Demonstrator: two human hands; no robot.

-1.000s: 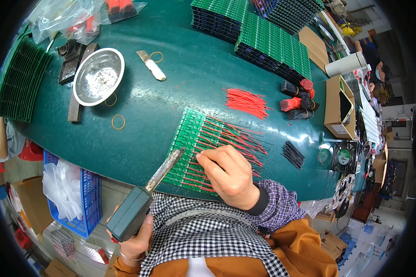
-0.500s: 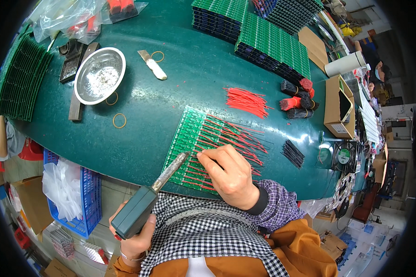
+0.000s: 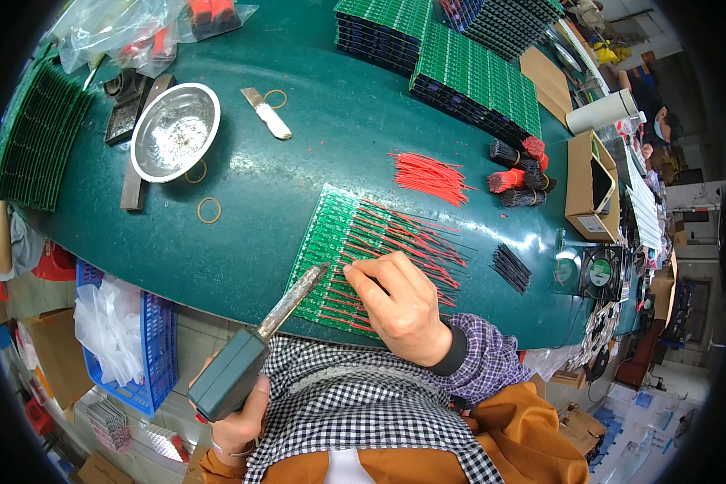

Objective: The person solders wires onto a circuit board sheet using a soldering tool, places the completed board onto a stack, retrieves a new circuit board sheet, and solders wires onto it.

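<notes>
1. Panel point(image 3: 324, 234): green circuit board sheet. Lay flat near the table's point(image 3: 246, 254) front edge, turned slightly.
2. Red wires point(image 3: 415, 246): ran in a row across the panel, loose ends fanned out past its right side.
3. Left hand point(image 3: 246, 419): at the near-left of the panel, wrapped around the dark green handle of the iron point(image 3: 254, 344). Solid grip.
4. Iron: slanted up and right, tip over the panel, just left of the right hand's fingertips. Too small to tell if the tip touched anything.
5. Right hand point(image 3: 403, 302): over the right part of the panel. Thumb and index finger pinched one of the red wires near its board end, other fingers curled.
6. Spare red wires point(image 3: 430, 179): loose pile just beyond the panel. Black wires point(image 3: 511, 269): smaller pile to its right.
7. Bundles point(image 3: 506, 181): red and black, beyond the panel and to its right.
8. Board stacks point(image 3: 480, 77): well beyond the panel.
9. Bowl point(image 3: 204, 121): white-rimmed, left of and beyond the panel, specks inside.
10. Blue crate point(image 3: 160, 355): left of the panel, below table level, clear plastic inside.
</notes>
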